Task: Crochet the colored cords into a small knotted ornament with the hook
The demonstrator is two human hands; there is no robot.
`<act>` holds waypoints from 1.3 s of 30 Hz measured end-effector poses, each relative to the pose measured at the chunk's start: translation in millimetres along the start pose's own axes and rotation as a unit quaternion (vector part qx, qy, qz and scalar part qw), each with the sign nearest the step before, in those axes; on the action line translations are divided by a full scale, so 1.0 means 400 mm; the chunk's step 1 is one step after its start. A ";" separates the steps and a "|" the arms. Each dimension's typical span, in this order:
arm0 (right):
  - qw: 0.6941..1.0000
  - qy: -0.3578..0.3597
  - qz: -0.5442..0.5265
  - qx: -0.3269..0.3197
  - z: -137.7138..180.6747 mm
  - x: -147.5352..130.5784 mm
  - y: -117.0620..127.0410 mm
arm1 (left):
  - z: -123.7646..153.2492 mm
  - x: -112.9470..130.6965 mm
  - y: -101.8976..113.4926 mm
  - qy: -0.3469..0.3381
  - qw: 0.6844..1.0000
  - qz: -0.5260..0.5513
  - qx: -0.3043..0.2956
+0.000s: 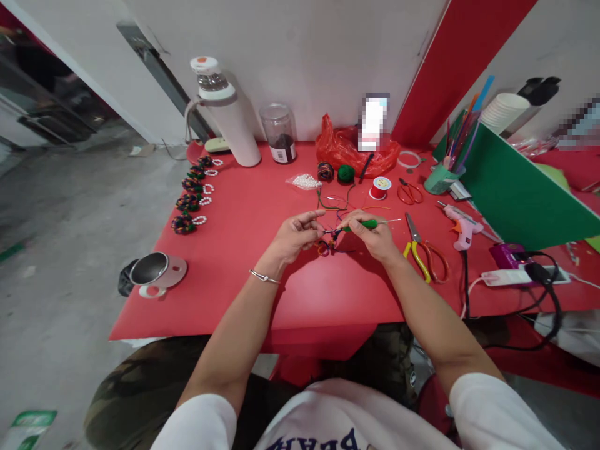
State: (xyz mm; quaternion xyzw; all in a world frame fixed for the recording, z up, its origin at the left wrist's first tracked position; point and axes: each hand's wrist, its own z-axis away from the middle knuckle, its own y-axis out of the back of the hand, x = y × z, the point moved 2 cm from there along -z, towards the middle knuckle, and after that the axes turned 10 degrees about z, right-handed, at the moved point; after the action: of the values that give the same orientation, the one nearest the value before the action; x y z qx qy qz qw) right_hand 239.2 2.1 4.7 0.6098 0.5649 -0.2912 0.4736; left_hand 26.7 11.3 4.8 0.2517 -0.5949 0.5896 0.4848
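Note:
My right hand point(372, 234) is closed round the green handle of a crochet hook point(369, 224), its thin metal shaft sticking out to the right. Pinched in my left hand point(299, 236) is a small dark multicolour piece of yarn work point(334, 237), with loops hanging below. The hook's working end meets this piece between my hands; its tip is too small to make out. Loose yarn strands trail up from there towards a dark multicolour yarn ball point(325, 171) and a green yarn ball point(345, 174). A bag of white beads point(307, 181) lies beside them.
Scissors point(413, 228), pliers point(426, 259), a pink glue gun point(462, 226) and a power strip point(509, 276) lie to the right. Several beaded yarn pieces point(182, 223) line the left edge, near a mug point(162, 270). Behind stand a bottle point(234, 128), a jar point(280, 134) and a thread spool point(379, 188).

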 end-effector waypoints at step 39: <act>0.851 0.342 0.386 0.096 0.047 -0.050 -0.069 | 0.001 -0.018 -0.021 -0.041 0.983 0.144 0.106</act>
State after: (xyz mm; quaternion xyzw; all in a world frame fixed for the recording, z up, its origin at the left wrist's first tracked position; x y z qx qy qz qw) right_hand 212.2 -25.6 8.4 0.8823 0.3798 0.0890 0.2633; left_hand 36.8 7.6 2.5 0.2378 -0.5781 0.7023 0.3407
